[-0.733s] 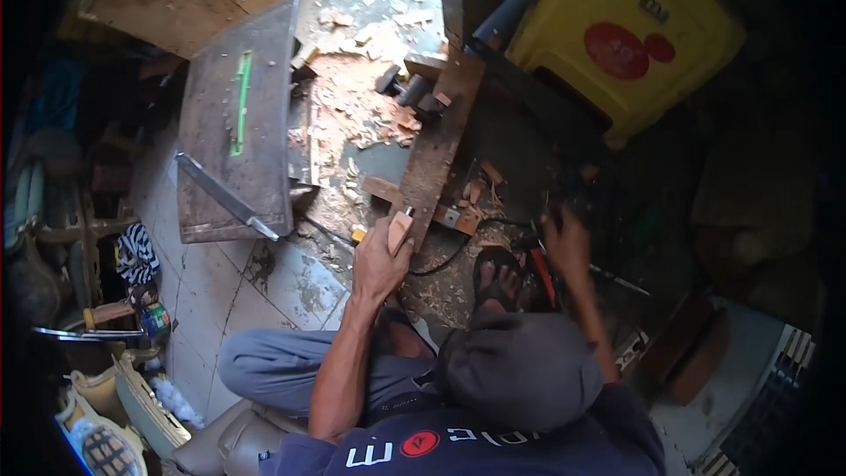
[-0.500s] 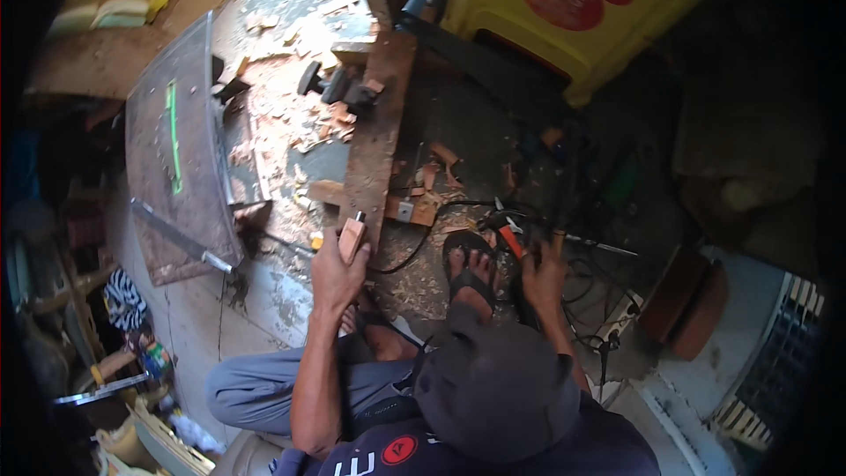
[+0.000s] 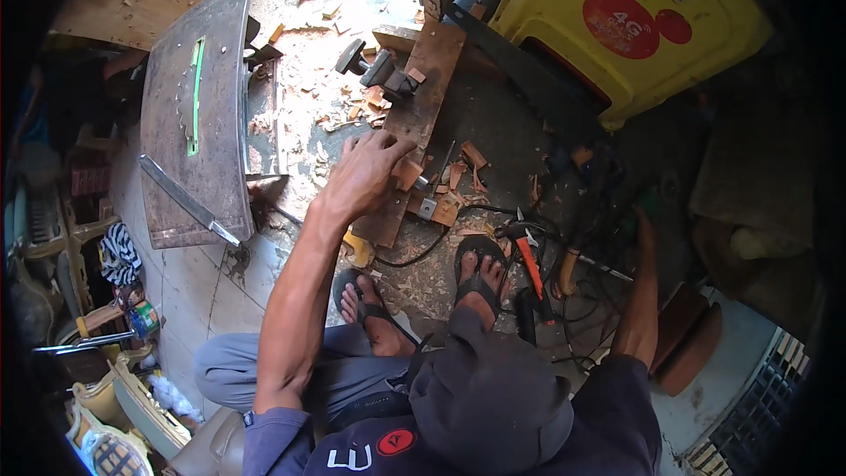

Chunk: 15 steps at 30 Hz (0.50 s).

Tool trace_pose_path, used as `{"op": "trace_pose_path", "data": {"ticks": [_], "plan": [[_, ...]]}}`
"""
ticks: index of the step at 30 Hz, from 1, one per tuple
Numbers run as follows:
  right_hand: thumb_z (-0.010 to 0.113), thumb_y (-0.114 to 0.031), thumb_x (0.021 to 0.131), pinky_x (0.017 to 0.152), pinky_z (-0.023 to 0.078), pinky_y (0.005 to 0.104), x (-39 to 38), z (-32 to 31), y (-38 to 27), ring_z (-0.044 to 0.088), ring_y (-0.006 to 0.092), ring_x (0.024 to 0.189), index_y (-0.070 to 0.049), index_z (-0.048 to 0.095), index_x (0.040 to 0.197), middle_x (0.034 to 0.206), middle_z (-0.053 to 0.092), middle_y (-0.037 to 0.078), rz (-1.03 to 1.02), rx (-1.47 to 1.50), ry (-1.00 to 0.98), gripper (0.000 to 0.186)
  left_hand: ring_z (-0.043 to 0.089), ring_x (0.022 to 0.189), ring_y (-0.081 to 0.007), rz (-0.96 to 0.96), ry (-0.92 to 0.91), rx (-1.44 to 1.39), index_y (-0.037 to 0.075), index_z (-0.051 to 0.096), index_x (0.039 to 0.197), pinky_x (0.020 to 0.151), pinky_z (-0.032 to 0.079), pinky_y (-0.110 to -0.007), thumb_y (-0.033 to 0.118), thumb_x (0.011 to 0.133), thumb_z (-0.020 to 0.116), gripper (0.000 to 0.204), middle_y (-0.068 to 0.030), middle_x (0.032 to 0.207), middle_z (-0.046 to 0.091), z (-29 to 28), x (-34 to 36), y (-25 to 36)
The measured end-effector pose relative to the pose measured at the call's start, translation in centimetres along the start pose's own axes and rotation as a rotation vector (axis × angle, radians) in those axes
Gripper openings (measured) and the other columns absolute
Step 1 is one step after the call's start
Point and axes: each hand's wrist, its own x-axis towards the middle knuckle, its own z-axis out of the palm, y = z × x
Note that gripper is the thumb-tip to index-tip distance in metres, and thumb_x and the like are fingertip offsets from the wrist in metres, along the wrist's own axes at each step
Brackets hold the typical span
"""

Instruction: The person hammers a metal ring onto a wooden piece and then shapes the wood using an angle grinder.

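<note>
My left hand (image 3: 366, 167) is closed around a small wooden block (image 3: 407, 174) with a short metal pin at one end. It is over a long wooden board (image 3: 427, 79), where a black clamp-like tool (image 3: 381, 70) also rests. In the shade on the right, my right hand (image 3: 646, 222) reaches beside a green object (image 3: 651, 204); its fingers are too dark to make out. An orange-handled hammer (image 3: 530, 264) lies near my foot, with a wooden handle (image 3: 568, 271) beside it.
A saw table (image 3: 194, 115) with a green slot stands at the left, a metal bar (image 3: 188, 200) on it. Wood shavings (image 3: 308, 97) cover the floor. A yellow plastic stool (image 3: 564, 9) is at the far right. Dark cables (image 3: 414, 257) trail near my feet.
My left hand has moved forward with the wooden block, over the board. My right hand has left the area by the wooden handle and stretched out farther right and forward.
</note>
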Motion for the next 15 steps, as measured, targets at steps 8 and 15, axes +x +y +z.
{"op": "trace_pose_path", "data": {"ticks": [8, 15], "plan": [[0.086, -0.028, 0.079, 0.093, 0.052, 0.0393, -12.3, 2.0, -5.6, 0.066, 0.0234, 0.105, 0.002, 0.062, 0.130, 0.118, 0.070, 0.012, -0.318, -0.260, 0.004, 0.064, 0.067, 0.108, -0.0373, -0.100, 0.515, -0.333, 0.004, 0.063, 0.134, 0.098, 0.053, -0.046, 0.001, 0.089, 0.068, 0.045, -0.0166, 0.125, 0.067, 4.0, -3.1, 7.0], [0.089, -0.023, 0.072, 0.098, 0.051, 0.0369, -25.4, 13.1, -16.9, 0.065, 0.0242, 0.110, 0.005, 0.053, 0.138, 0.120, 0.067, 0.015, -0.408, 0.016, 0.014, 0.079, 0.060, 0.131, -0.0371, 0.093, 0.022, -1.087, 0.001, 0.021, 0.158, 0.108, 0.047, -0.046, 0.034, 0.085, 0.084, 0.102, -0.0281, 0.137, 0.059, 14.1, -1.0, 23.6]]}}
